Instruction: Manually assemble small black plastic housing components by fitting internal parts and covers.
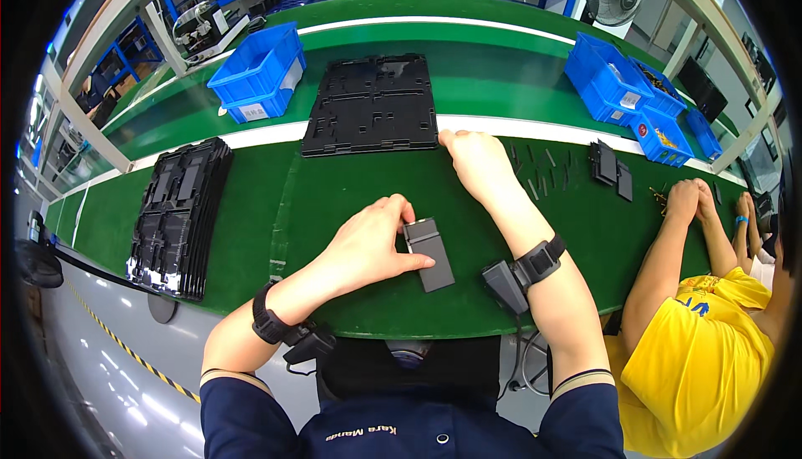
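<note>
A big green bench [242, 267] carries everything, so all of it sits within or near arm's reach; a co-worker in a yellow shirt [702, 367] sits at the right, with hands over the same bench.

A wide black plastic tray [372, 112] lies flat straight ahead, likely so its shaped hollows face up and are easy to get to; a stack of black trays [180, 217] stands at the left, one on top of another, perhaps to save room; blue bins [259, 71] stand past it, and more blue bins [597, 79] hold loose bits at the far right.

The two hands are well apart; the left hand [368, 238] has its thumb on the face of a flat dark grey block [436, 268] and its fingers at the top end, maybe to keep it steady; the block is near the front edge, close to the body; the right hand [480, 162] is at the tray's near right corner, but I cannot tell if it pinches it.

Small dark blocks [614, 171] and thin dark strips [543, 177] lie to the right, perhaps spread out for easy picking.
</note>
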A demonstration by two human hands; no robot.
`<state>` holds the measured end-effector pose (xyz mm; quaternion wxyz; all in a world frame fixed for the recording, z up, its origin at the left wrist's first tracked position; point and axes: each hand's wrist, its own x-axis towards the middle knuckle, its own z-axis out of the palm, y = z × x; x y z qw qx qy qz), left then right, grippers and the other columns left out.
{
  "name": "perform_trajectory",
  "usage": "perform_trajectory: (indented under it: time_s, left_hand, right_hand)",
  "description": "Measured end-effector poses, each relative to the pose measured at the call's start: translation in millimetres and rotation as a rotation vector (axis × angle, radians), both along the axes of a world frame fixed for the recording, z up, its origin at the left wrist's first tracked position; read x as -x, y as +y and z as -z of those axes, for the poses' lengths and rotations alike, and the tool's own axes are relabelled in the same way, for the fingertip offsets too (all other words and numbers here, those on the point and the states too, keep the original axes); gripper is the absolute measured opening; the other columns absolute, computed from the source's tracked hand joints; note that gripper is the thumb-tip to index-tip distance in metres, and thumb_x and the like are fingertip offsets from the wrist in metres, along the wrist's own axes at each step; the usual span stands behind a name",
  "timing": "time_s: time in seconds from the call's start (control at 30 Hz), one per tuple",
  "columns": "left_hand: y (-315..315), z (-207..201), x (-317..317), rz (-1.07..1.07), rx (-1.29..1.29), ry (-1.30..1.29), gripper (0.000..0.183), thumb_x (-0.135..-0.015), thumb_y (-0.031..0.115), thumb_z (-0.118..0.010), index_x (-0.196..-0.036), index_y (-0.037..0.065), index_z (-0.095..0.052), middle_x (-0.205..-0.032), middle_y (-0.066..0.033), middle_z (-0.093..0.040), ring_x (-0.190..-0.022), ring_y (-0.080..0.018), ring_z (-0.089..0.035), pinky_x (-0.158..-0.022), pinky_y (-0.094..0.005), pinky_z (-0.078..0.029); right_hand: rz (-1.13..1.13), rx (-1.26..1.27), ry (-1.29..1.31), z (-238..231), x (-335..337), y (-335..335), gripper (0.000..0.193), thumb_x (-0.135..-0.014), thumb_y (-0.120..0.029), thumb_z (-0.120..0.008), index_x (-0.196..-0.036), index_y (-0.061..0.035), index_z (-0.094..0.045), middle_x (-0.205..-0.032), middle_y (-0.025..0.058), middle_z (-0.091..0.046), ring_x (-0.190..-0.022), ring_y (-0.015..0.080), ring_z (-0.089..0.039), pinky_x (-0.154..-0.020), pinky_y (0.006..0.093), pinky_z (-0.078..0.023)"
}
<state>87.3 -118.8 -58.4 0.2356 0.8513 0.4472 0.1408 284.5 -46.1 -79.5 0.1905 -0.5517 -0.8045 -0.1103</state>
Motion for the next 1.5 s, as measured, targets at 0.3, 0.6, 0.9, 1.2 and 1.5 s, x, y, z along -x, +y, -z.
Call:
perform_trajectory:
  time_s: [0.3, 0.6, 0.9, 1.2, 1.5]
  left_hand:
    - [15.2, 12.9, 13.4, -0.098, 0.855, -0.834, 0.038, -0.076, 0.009, -0.071, -0.110, 0.005, -0.055, -0.085, -0.0011, -0.062, -0.076, -0.0086, -0.060, -0.070, -0.0228, -0.048]
    - [41.4, 11.9, 40.8, -0.262, 0.882, -0.933, 0.023, -0.088, 0.026, -0.059, -0.106, 0.012, -0.055, -0.094, -0.0008, -0.063, -0.084, -0.0104, -0.062, -0.070, -0.0258, -0.050]
    - [28.2, 17.4, 32.6, -0.178, 0.506, -0.895, 0.029, -0.080, 0.008, -0.066, -0.108, 0.000, -0.060, -0.091, -0.0064, -0.066, -0.077, -0.0094, -0.062, -0.071, -0.0229, -0.052]
    - [25.8, 20.7, 32.1, -0.173, 0.397, -0.848, 0.032, -0.079, 0.006, -0.067, -0.109, -0.001, -0.061, -0.093, -0.0100, -0.067, -0.077, -0.0114, -0.064, -0.070, -0.0236, -0.053]
    - [22.5, 11.6, 33.0, -0.123, 0.422, -0.772, 0.031, -0.079, 0.006, -0.067, -0.108, -0.001, -0.062, -0.089, -0.0078, -0.067, -0.074, -0.0095, -0.063, -0.067, -0.0218, -0.052]
  right_hand:
    - [-0.282, 0.386, 0.876, -18.9, 7.1, -22.3, 0.025, -0.070, 0.003, -0.065, -0.096, 0.0007, -0.065, -0.085, 0.0091, -0.061, -0.078, 0.0135, -0.062, -0.072, 0.0261, -0.051]
    - [-0.264, 0.136, 0.918, -23.3, 12.3, -28.4, 0.016, -0.073, 0.002, -0.065, -0.086, -0.0051, -0.070, -0.077, 0.0060, -0.060, -0.078, 0.0147, -0.059, -0.068, 0.0246, -0.048]
    - [-0.297, 0.383, 1.043, -29.9, 30.2, -41.3, 0.017, -0.078, -0.016, -0.069, -0.089, -0.0019, -0.069, -0.081, 0.0027, -0.061, -0.077, 0.0091, -0.056, -0.066, 0.0227, -0.045]
    - [-0.250, 0.573, 1.207, -17.0, 35.8, -41.3, 0.019, -0.080, -0.018, -0.068, -0.089, -0.0021, -0.069, -0.085, 0.0025, -0.058, -0.079, 0.0114, -0.056, -0.068, 0.0255, -0.048]
    - [-0.296, 0.753, 1.196, -23.8, 29.0, -40.2, 0.017, -0.080, -0.019, -0.069, -0.081, -0.0024, -0.068, -0.077, 0.0025, -0.064, -0.070, 0.0077, -0.059, -0.064, 0.0220, -0.049]
